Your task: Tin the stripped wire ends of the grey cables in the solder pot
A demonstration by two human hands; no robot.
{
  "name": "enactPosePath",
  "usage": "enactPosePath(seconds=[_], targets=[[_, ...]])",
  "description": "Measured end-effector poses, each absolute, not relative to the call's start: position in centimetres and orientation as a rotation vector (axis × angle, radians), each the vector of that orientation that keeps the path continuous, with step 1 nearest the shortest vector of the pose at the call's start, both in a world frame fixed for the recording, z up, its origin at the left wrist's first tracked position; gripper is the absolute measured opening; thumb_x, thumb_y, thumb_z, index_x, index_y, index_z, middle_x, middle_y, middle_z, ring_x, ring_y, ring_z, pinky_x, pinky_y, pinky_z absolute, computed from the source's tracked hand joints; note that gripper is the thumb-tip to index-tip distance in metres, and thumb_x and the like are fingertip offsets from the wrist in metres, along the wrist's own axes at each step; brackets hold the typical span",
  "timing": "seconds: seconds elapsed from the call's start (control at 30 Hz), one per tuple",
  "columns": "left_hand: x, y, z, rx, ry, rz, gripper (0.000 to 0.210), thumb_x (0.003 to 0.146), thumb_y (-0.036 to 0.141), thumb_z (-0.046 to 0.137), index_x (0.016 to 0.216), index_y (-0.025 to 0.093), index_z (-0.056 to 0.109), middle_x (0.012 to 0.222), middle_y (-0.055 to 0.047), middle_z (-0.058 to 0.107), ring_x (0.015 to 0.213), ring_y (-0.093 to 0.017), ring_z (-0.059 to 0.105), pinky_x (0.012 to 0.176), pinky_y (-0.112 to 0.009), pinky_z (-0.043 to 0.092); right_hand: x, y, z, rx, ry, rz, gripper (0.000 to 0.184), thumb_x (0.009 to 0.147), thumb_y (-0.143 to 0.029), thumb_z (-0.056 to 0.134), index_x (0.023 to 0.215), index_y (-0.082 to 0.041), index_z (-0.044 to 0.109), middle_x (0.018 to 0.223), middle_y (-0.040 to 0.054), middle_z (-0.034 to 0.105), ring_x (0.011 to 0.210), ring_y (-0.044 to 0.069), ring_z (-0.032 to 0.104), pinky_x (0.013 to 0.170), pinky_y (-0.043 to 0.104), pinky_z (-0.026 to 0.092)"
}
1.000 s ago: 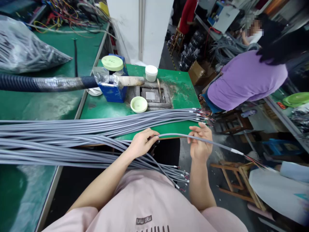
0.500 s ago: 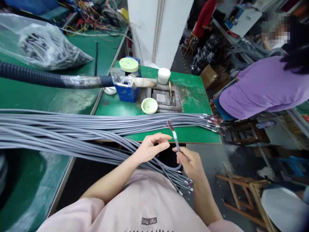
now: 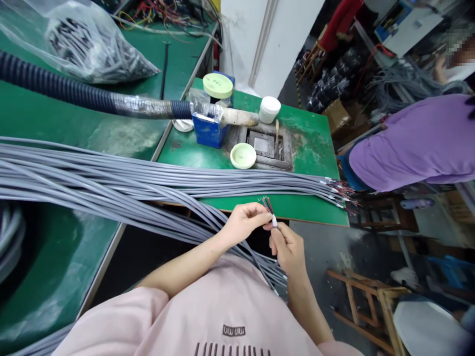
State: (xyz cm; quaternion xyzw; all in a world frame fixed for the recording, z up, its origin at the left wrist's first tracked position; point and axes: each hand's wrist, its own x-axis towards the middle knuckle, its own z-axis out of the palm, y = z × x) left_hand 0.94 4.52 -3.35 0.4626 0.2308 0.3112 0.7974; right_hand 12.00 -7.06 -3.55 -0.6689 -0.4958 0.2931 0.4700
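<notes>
A grey cable [image 3: 274, 222] with a white-wrapped end is pinched in my right hand [image 3: 288, 247], just below the wrap. Thin red, black and other coloured wires fan out from its tip. My left hand [image 3: 247, 221] is closed at the base of these wires, thumb and forefinger pressed together on them by the white wrap. Beyond my hands a thick bundle of grey cables [image 3: 208, 182] runs across the bench, its stripped ends at the right edge. More grey cables slant down behind my left forearm, and their ends are partly hidden by my right hand.
A small green bench [image 3: 311, 148] holds a soldering pot [image 3: 264, 144], a pale green bowl [image 3: 243, 155], a white tub [image 3: 269, 109] and a blue box [image 3: 208, 132]. A ribbed hose [image 3: 92, 101] reaches over it. A person in purple [image 3: 411, 143] is at the right, near a wooden stool [image 3: 363, 301].
My left hand has come in from beside the cable and closed on its wires. The cable end now sits lower, tucked between both hands. The view has shifted slightly.
</notes>
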Motion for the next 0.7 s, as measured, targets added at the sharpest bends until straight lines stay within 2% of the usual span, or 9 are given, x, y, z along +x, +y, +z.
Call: enactPosePath(seconds=[0.13,0.37,0.7], targets=[[0.6,5.2,-3.3,0.887,0.545,0.758,0.024,0.065,0.034,0.078,0.072,0.015,0.067,0.064,0.001,0.066,0.055,-0.008,0.057,0.056,-0.02,0.047,11.9,-6.6,-4.2,-1.549,-1.097,0.804,0.025,0.095,-0.034,0.043,0.094,-0.018,0.062,0.042,-0.0092,0.039,0.037,0.007,0.037,0.045,0.022,0.034],[0.6,5.6,-3.4,0.862,0.589,0.836,0.025,0.063,0.036,0.079,0.072,0.015,0.069,0.068,-0.002,0.069,0.058,-0.012,0.061,0.053,-0.022,0.049,11.5,-6.2,-4.4,-1.492,-1.049,0.848,0.024,0.095,-0.035,0.045,0.091,-0.018,0.062,0.04,-0.0091,0.039,0.037,0.007,0.036,0.045,0.022,0.033],[0.9,4.0,-4.2,1.237,0.57,1.187,0.007,0.072,0.025,0.073,0.077,0.019,0.073,0.07,-0.002,0.065,0.064,-0.011,0.058,0.063,-0.024,0.048,11.1,-5.7,-4.5,-1.556,-1.023,0.74,0.026,0.094,-0.036,0.045,0.089,-0.018,0.063,0.043,-0.0087,0.038,0.038,0.007,0.036,0.044,0.022,0.033]])
